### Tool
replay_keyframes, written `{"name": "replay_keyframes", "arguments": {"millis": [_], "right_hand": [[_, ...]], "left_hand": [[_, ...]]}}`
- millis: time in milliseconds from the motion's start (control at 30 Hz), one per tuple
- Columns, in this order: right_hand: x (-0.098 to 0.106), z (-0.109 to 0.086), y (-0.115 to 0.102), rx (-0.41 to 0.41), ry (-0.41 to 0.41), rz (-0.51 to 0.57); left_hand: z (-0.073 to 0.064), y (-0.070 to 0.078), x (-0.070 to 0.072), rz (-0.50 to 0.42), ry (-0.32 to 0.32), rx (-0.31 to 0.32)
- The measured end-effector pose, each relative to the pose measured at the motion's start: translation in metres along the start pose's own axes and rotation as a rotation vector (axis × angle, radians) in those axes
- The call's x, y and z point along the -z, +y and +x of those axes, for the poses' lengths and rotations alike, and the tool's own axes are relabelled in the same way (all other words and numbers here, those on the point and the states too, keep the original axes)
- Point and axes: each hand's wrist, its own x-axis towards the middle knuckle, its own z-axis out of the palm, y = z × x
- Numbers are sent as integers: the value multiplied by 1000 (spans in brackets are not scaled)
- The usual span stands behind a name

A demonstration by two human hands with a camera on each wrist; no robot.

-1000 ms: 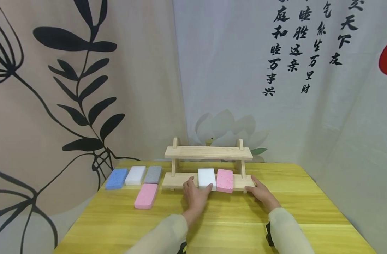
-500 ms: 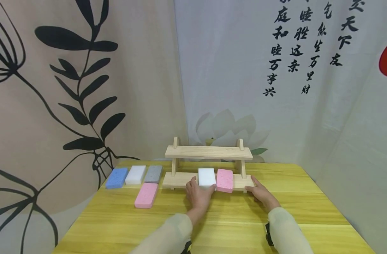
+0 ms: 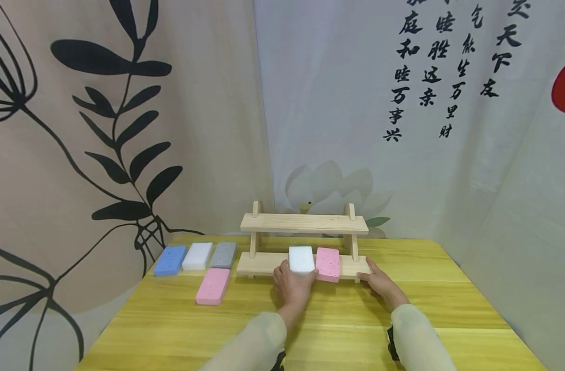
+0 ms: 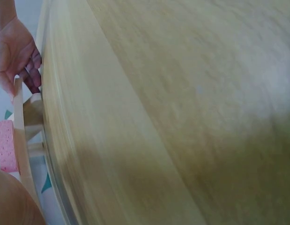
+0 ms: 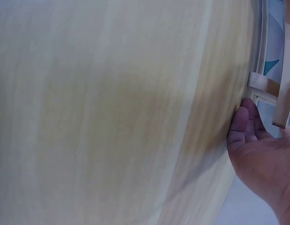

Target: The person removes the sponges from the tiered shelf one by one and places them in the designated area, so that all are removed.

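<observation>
A white sponge (image 3: 301, 259) stands on the lower board of a two-tier wooden rack (image 3: 264, 263), leaning back. My left hand (image 3: 294, 286) holds it around its lower part, with the thumb by its right edge and the fingers at its left. Right beside it is a speckled pink sponge (image 3: 328, 265), also seen in the left wrist view. At the board's right end, my right hand (image 3: 382, 284) grips the rack between thumb and fingers. In the right wrist view that hand's curled fingers (image 5: 239, 124) reach under the board (image 5: 286, 89).
To the rack's left on the wooden table (image 3: 347, 330) lie a blue sponge (image 3: 170, 260), another white sponge (image 3: 197, 256), a grey sponge (image 3: 223, 255) and a plain pink sponge (image 3: 213, 286). A printed curtain (image 3: 208, 129) hangs behind the table.
My left hand has shifted slightly to the right, its thumb going from the white sponge's front to its right edge. The right hand stays on the rack's end.
</observation>
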Motion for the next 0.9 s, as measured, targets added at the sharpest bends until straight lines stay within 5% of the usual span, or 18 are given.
{"name": "replay_keyframes", "arguments": {"millis": [267,900], "right_hand": [[-2,2,0,-28,17,-2],[0,3,2,-4,8,-16]], "left_hand": [[0,1,4,33,-17,7],[13,-11,28,-47,3,-22]]}}
